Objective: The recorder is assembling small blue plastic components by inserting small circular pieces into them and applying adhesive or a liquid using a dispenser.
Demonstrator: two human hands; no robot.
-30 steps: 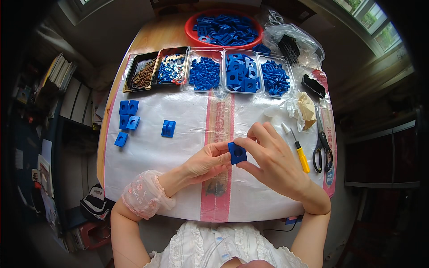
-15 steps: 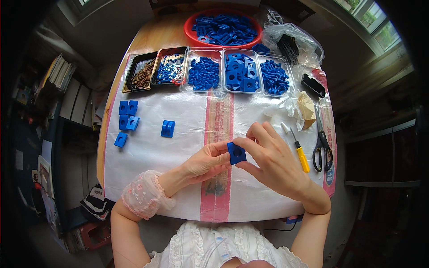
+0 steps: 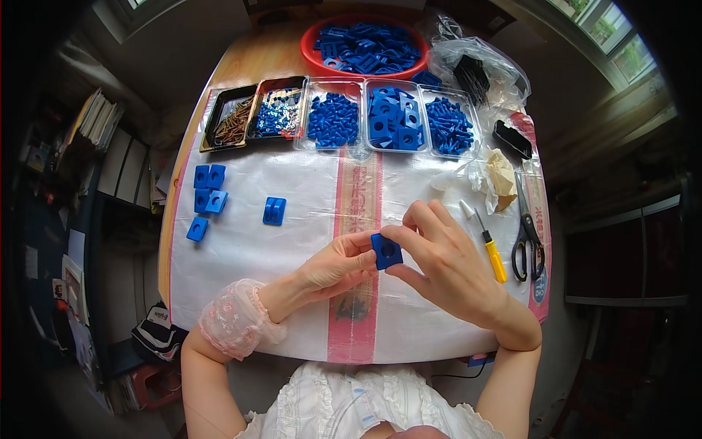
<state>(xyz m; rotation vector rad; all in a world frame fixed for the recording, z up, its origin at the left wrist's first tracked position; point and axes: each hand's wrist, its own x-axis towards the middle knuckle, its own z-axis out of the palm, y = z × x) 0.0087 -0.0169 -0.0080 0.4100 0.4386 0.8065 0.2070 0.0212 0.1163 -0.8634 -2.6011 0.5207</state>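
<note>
Together, both hands' fingers (image 3: 409, 228) pinch a blue square block (image 3: 386, 250), with a yellow screwdriver (image 3: 491, 252) and scissors (image 3: 525, 235) just right.

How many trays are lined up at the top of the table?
5: a dark tray of brown screws, a dark tray of shiny bits, then three clear trays of blue parts.

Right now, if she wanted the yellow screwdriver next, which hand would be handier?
Probably the right hand. The yellow screwdriver lies just beside it on the white sheet, toward the scissors. The left hand sits on the far side of the blue square block both hands pinch.
</note>
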